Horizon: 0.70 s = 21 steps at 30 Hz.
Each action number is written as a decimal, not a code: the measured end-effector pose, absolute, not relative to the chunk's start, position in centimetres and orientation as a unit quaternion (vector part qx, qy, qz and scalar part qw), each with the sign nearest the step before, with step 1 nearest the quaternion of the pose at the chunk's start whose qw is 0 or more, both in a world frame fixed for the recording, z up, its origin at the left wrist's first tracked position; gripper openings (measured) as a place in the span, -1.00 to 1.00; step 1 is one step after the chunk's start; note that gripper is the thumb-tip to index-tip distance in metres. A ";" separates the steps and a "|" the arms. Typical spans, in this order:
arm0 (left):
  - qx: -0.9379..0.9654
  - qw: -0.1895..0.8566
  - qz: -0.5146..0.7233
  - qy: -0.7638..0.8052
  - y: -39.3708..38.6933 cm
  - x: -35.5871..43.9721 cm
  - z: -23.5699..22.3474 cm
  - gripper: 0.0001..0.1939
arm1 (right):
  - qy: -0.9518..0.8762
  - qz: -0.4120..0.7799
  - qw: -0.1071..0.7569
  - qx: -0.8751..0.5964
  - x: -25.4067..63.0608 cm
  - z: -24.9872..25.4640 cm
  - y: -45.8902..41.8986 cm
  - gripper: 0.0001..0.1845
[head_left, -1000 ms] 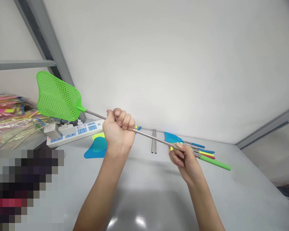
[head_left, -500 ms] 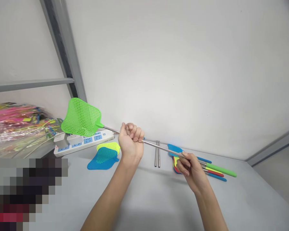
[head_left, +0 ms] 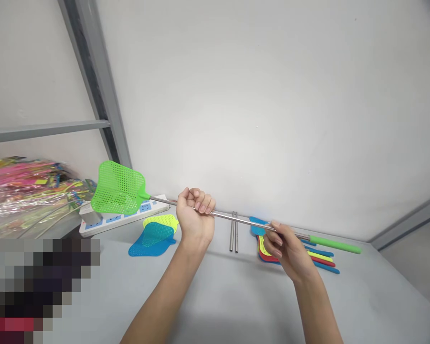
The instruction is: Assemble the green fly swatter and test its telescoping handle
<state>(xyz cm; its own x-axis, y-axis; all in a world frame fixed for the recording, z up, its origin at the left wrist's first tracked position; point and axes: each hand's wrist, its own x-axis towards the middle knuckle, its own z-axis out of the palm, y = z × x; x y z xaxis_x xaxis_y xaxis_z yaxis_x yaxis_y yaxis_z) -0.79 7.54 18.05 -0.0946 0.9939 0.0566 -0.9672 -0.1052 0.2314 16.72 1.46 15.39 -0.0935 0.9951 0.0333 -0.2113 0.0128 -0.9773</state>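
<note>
A green fly swatter [head_left: 120, 188] with a thin metal rod and a green grip is held across the view above the table. My left hand [head_left: 196, 215], palm up, has its fingers curled round the rod towards the swatter head. Farther right, my right hand [head_left: 284, 246] pinches the rod near the grip. Behind and below that hand lies a stack of fly swatters [head_left: 267, 253] with blue, red and yellow handles. Two metal tubes [head_left: 234, 234] lie between my hands. To the left, a blue swatter head [head_left: 152, 240] partly covers a yellow swatter head [head_left: 165, 220].
A white power strip [head_left: 120, 219] with plugs and cables lies at the back left. Beyond it are bagged colourful goods [head_left: 28, 191]. A grey metal frame [head_left: 102, 81] and a white wall [head_left: 258, 95] bound the grey table [head_left: 229, 296]. The lower left corner is pixelated.
The swatter head has dropped slightly and its green grip has shifted a little right. My right hand remains on the rod, with its fingers slightly repositioned. The left hand has barely moved.
</note>
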 end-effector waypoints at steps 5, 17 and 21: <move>0.139 0.652 0.743 0.065 7.4 -0.5 18.3 -0.72 | -0.449 0.586 0.552 -0.388 16.6 15.6 2.1 -0.56; 0.168 0.705 0.688 0.029 5.6 1.8 17.5 -0.72 | -0.457 0.597 0.552 -0.361 14.2 14.5 3.0 -0.53; 0.152 0.703 0.694 0.025 4.6 3.0 17.0 -0.73 | -0.449 0.608 0.556 -0.346 13.4 14.4 3.0 -0.52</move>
<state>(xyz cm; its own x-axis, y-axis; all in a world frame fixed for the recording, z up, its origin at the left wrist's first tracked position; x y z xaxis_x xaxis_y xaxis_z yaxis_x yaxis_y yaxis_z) 3.02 4.62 17.03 0.0355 0.9839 0.1750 -0.9686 -0.0092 0.2484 13.43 3.01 14.44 -0.1424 0.9866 0.0792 -0.3654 0.0219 -0.9306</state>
